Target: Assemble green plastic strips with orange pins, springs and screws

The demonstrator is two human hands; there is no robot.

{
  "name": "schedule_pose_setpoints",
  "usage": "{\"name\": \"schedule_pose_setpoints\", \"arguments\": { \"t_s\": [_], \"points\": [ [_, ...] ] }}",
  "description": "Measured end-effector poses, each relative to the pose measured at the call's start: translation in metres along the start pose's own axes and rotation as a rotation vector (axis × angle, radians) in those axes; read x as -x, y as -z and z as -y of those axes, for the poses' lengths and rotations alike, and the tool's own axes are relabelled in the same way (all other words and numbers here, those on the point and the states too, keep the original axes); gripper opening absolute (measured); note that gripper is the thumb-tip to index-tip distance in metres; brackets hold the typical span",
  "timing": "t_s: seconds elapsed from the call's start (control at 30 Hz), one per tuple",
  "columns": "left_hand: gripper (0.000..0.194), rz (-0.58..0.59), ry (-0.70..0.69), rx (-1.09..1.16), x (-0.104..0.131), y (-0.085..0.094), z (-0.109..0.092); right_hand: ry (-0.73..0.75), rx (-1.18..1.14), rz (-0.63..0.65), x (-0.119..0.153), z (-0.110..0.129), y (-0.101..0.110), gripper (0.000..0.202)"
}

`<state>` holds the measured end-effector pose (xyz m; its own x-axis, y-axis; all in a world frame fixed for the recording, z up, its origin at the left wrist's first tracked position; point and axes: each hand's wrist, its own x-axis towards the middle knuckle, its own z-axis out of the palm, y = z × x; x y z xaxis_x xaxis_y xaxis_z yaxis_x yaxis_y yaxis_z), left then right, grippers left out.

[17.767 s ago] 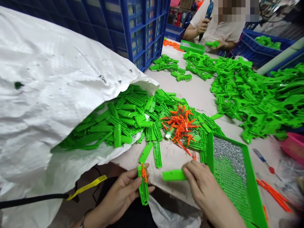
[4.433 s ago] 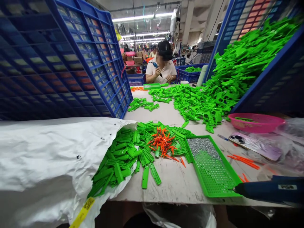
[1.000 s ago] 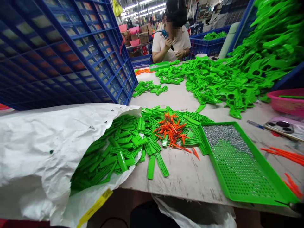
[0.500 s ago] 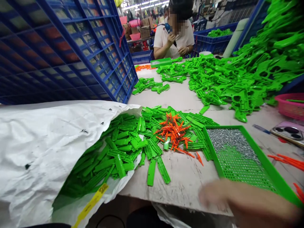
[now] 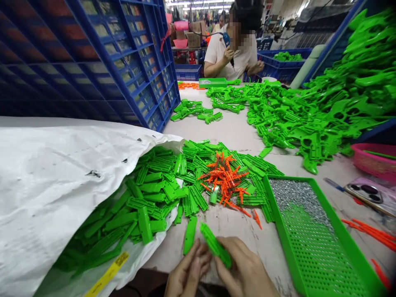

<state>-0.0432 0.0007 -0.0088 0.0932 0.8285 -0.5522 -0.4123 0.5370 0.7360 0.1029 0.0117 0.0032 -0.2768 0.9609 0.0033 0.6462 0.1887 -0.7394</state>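
Observation:
My right hand grips a flat green plastic strip between thumb and fingers, ribbed face up, above the near edge of the table. Close on its left, my left hand has its fingers curled together with the thumb against them; whatever they may hold is hidden. Just beyond the left hand lies another green strip. Farther back, a heap of small orange plastic parts rests on more green strips, which spill from a white sack.
On the right stands a green perforated tray with small silvery metal pieces. A phone, a pink basket and orange sticks lie beyond it. A blue crate leans left; green gun-shaped shells pile up behind. A person sits opposite.
My right hand has moved left from beside the tray and picked up one of two loose green strips. My left hand has come into view. The view has shifted slightly.

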Motion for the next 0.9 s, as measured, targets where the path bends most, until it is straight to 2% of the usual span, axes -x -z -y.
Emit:
{"name": "schedule_pose_setpoints", "arguments": {
  "t_s": [0.07,0.1,0.17,0.23,0.27,0.37,0.47,0.57,0.67,0.77,0.9],
  "points": [
    [0.033,0.037,0.111,0.118,-0.009,-0.005,-0.001,0.107,-0.030,0.076,0.005,-0.003,0.011,0.027],
    [0.032,0.034,0.139,0.171,-0.013,-0.008,-0.001,0.130,-0.004,0.051,0.004,-0.005,0.017,0.024],
    [0.030,0.003,0.137,0.252,-0.016,-0.015,-0.001,0.097,0.147,-0.149,-0.004,-0.014,0.026,0.018],
    [0.028,-0.003,0.122,0.279,-0.016,-0.020,-0.002,0.009,0.387,-0.380,-0.019,-0.023,0.032,0.023],
    [0.028,0.010,0.128,0.276,-0.015,-0.021,-0.002,-0.035,0.509,-0.432,-0.028,-0.027,0.034,0.025],
    [0.030,0.074,0.197,0.262,-0.011,-0.022,-0.002,-0.101,0.704,-0.391,-0.047,-0.032,0.036,0.027],
    [0.030,0.103,0.251,0.269,-0.009,-0.019,0.001,-0.067,0.624,-0.425,-0.049,-0.028,0.038,0.028],
    [0.031,0.098,0.261,0.342,-0.009,-0.016,0.000,0.003,0.493,-0.435,-0.036,-0.023,0.038,0.027],
    [0.031,0.096,0.284,0.404,-0.010,-0.017,-0.003,0.112,0.425,-0.306,-0.020,-0.027,0.031,0.025],
    [0.026,0.055,0.284,0.396,-0.008,-0.018,-0.007,0.149,0.484,-0.222,-0.006,-0.039,0.024,0.030],
    [0.026,0.020,0.301,0.350,-0.005,-0.018,-0.010,0.107,0.529,-0.281,0.006,-0.054,0.024,0.033]
  ]
}}
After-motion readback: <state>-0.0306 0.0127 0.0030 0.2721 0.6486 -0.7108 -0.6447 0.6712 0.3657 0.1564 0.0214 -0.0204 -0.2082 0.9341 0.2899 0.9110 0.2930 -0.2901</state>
